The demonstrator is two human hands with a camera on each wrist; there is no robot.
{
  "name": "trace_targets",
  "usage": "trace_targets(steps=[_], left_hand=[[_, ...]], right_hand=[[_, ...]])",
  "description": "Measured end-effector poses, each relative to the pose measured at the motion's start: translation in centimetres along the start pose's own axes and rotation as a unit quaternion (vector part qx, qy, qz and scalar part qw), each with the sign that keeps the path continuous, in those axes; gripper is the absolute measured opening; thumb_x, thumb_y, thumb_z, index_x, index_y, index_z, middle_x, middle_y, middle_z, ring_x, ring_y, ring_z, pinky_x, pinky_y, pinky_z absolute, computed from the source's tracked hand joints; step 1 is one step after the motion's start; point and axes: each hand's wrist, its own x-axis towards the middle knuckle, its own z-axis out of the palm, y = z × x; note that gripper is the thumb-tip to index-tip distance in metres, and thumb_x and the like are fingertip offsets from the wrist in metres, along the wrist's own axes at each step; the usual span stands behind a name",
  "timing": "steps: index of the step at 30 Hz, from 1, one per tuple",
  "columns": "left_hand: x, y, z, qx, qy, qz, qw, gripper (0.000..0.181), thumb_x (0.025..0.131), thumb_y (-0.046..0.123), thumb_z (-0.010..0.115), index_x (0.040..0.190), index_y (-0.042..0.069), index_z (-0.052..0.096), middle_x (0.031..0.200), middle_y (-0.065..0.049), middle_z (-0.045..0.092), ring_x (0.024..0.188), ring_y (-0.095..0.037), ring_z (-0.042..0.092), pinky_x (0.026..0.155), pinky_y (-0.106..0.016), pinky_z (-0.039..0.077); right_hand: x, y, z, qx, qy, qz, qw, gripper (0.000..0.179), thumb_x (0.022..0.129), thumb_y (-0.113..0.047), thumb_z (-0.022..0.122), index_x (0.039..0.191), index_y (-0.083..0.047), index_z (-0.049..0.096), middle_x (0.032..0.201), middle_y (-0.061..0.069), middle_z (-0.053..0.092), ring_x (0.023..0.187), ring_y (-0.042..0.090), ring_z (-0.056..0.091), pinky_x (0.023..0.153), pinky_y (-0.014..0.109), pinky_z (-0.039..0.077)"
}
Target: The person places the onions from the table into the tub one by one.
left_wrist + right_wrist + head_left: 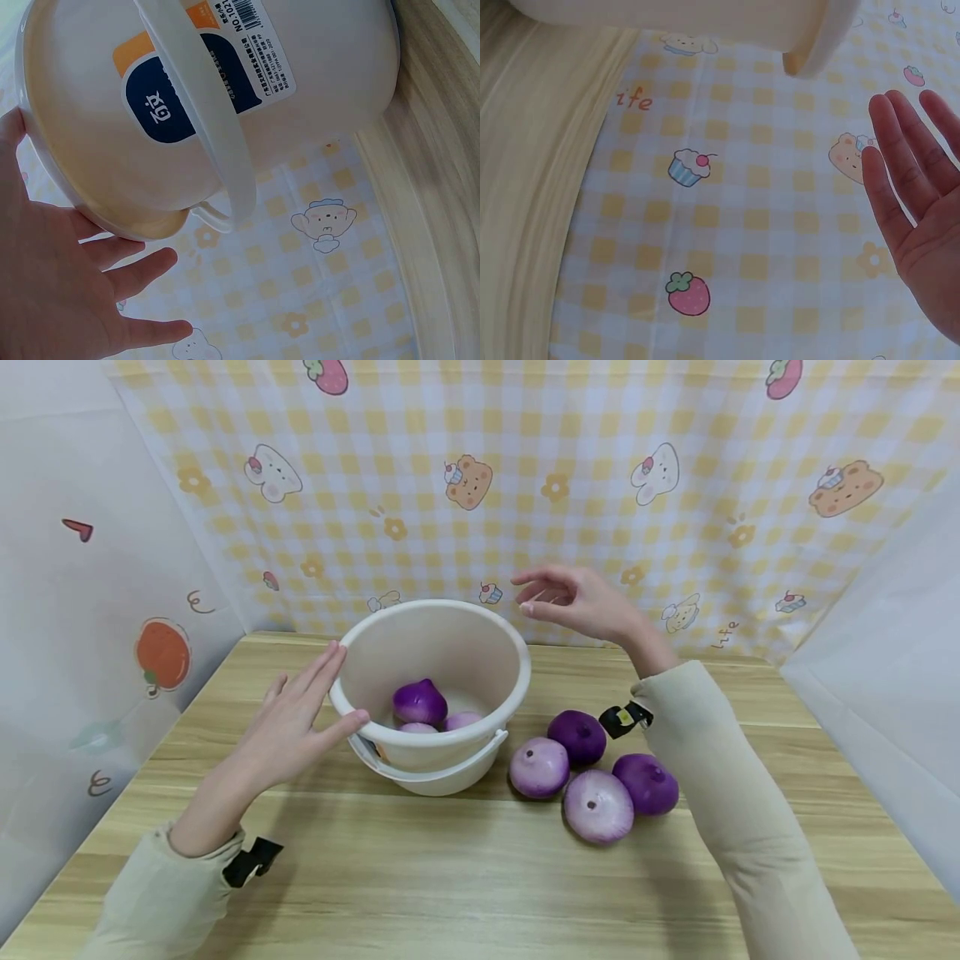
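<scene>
A white bucket (435, 752) stands upright on the table, its handle hanging down at the front. Inside it lie a purple onion (420, 702) and two paler ones, partly hidden by the near wall. My left hand (288, 727) rests at the bucket's left rim with fingers spread and fairly straight; the left wrist view shows the fingers (139, 271) along the rim, beside a label (161, 101) on the bucket wall. To the right of the bucket and above rim height, my right hand (581, 602) hovers with loosely bent fingers and nothing in it.
Several purple onions sit in a cluster on the wooden table (420, 877), right of the bucket, among them a pale one (598, 807) and a dark one (576, 737). A checked cloth (420, 460) hangs behind the table, with white cloth (67, 610) at the left side.
</scene>
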Motion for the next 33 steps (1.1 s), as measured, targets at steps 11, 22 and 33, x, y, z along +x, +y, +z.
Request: trace_targets(steps=[11, 22, 33], left_hand=[[0.0, 0.0, 0.0, 0.001, -0.002, -0.002, 1.0000, 0.077, 0.086, 0.046, 0.048, 0.142, 0.010, 0.010, 0.146, -0.006, 0.007, 0.130, -0.028, 0.012, 0.097, -0.058, 0.003], [0.0, 0.1, 0.0, -0.003, -0.006, -0.005, 1.0000, 0.077, 0.086, 0.046, 0.048, 0.142, 0.010, 0.010, 0.146, -0.007, 0.008, 0.130, -0.029, 0.012, 0.097, -0.058, 0.002], [0.0, 0.1, 0.0, 0.001, -0.004, -0.004, 1.0000, 0.077, 0.086, 0.046, 0.048, 0.142, 0.009, 0.010, 0.146, -0.008, 0.008, 0.129, -0.031, 0.013, 0.098, -0.058, 0.003]], right_hand=[[-2.4, 0.4, -0.1, -0.004, -0.014, -0.002, 0.9999, 0.035, 0.083, -0.003, 0.058, 0.117, 0.004, 0.052, 0.102, 0.016, 0.060, 0.086, 0.024, 0.060, 0.077, 0.034, 0.046], [-4.8, 1.0, -0.1, -0.036, -0.020, 0.011, 0.9991, 0.037, 0.083, -0.006, 0.060, 0.118, 0.001, 0.051, 0.104, 0.013, 0.060, 0.086, 0.022, 0.060, 0.077, 0.033, 0.046], [-7.8, 2.8, 0.8, -0.036, -0.030, 0.004, 0.9989, 0.036, 0.081, -0.001, 0.060, 0.116, 0.003, 0.052, 0.101, 0.013, 0.059, 0.085, 0.023, 0.059, 0.076, 0.037, 0.046]])
